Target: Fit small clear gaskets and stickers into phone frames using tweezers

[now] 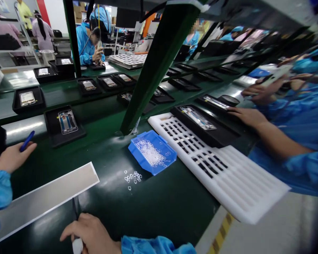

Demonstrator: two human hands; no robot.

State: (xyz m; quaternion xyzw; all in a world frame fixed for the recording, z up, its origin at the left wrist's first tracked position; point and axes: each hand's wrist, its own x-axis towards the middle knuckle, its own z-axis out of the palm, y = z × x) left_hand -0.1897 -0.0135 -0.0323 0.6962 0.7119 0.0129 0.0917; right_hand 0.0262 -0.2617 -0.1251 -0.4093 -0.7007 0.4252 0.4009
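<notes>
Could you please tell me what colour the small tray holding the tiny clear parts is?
Blue tray; head view.

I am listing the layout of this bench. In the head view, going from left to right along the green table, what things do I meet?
Left hand holding a blue pen → black tray with a phone frame → loose clear small parts → blue bin of the same parts → white slotted tray → a co-worker's blue sleeve.

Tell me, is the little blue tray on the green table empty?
No. The blue tray holds a heap of tiny clear pieces, and a few more lie loose on the table beside it.
</notes>
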